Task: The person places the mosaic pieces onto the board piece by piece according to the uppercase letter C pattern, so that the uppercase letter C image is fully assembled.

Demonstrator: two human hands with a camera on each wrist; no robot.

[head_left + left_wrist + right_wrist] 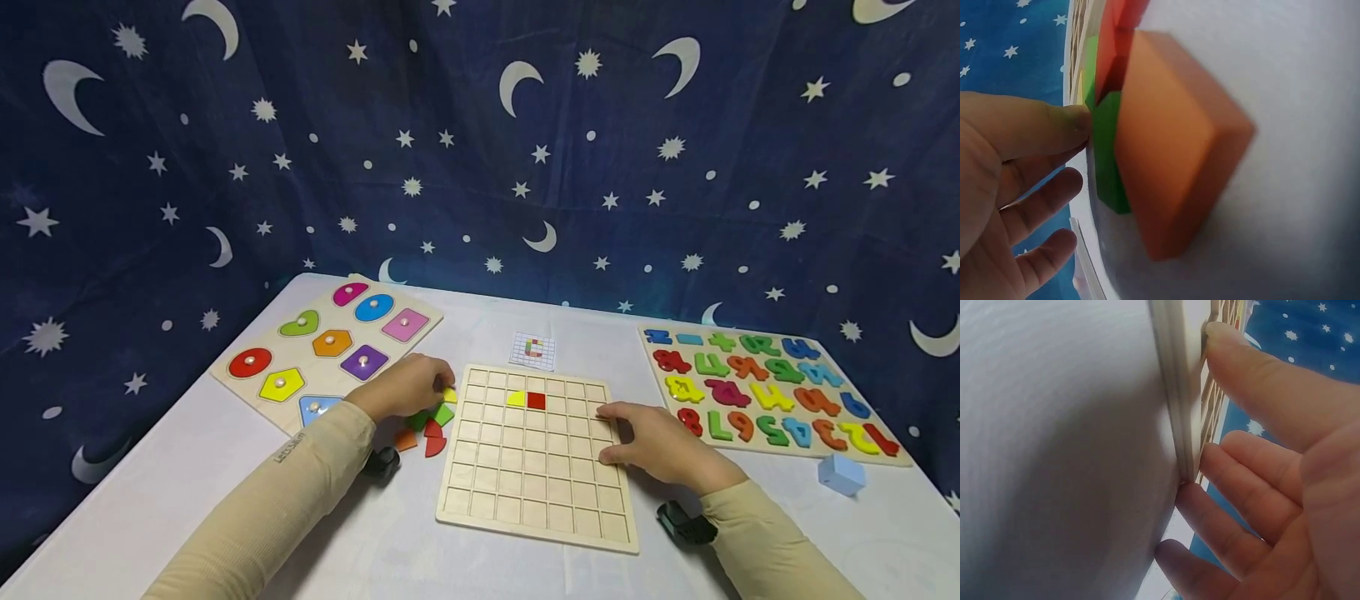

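In the head view my left hand (408, 385) reaches down to a small pile of flat coloured pieces left of the wooden grid board (536, 517). A yellow piece (450, 395) shows right at its fingertips; I cannot tell whether they pinch it. Green (443, 414), red (435, 447) and orange (406, 439) pieces lie just below. The left wrist view shows the thumb beside a green piece (1110, 156), with the orange piece nearest the camera. Extended fingers of my right hand (648, 437) rest at the board's right edge. A yellow curved piece (517, 399) and red square (536, 401) sit side by side in its cells.
Behind the board lies a small pattern card (533, 351). A knobbed shape puzzle (330, 342) is at the back left, and a number puzzle (772, 392) at the right. A light blue block (842, 474) stands in front of the number puzzle. Dark starry cloth (480, 150) hangs behind.
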